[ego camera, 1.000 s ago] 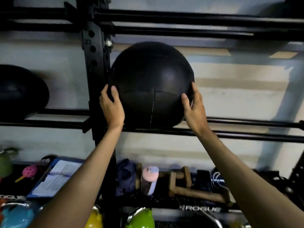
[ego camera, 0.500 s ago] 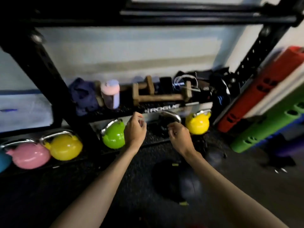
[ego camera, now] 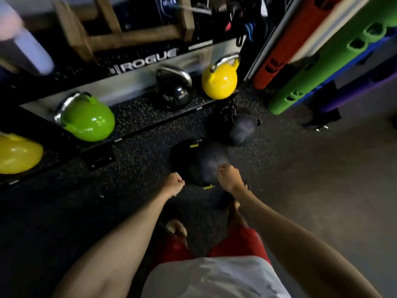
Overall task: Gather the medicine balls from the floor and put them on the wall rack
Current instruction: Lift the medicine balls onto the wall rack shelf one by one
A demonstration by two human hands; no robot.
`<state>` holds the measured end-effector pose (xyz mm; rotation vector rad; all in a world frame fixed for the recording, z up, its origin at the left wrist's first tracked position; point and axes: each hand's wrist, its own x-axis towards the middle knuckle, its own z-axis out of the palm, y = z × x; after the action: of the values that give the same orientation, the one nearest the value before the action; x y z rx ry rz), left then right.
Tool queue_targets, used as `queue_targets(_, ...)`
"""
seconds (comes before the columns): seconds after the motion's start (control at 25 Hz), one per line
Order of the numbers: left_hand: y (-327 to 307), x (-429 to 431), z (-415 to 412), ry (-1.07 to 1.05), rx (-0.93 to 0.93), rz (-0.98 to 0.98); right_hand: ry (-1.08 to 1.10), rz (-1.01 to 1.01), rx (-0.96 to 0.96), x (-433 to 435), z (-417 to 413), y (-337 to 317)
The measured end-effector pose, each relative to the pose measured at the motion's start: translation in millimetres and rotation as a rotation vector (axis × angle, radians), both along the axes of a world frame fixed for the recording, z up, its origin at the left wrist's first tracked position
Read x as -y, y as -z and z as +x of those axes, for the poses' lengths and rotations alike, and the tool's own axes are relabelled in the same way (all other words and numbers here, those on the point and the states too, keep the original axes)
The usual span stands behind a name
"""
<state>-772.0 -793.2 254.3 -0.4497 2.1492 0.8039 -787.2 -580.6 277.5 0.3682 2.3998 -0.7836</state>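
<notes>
Over the nearer medicine ball (ego camera: 196,163), left hand (ego camera: 175,182) and right hand (ego camera: 228,177) hovered — fingers curled, empty — set apart, likely to flank it for lifting; farther medicine ball (ego camera: 239,130) lay beyond.

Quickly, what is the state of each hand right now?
Left hand: fingers curled, holding nothing.
Right hand: fingers curled, holding nothing, over the black round medicine ball.
</notes>
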Motion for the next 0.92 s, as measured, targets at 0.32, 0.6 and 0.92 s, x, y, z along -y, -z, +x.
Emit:
queue_targets(0.32, 84.9, -96.4, -10.1, -0.3, 0.193, 0.034, -0.149, 0.051, 0.215, -107.3, -34.5, 103.0)
queue_targets(0.6, 204.3, -158.3, -42.3, -0.783, 0.236, 0.121, -0.248, 0.127, 0.417, -182.6, -107.2, 234.5)
queue_targets(0.92, 376.0, -110.5, -92.8, -1.155, 0.106, 0.114, 0.277, -0.136, 0.497, -174.7, -196.3, 418.0)
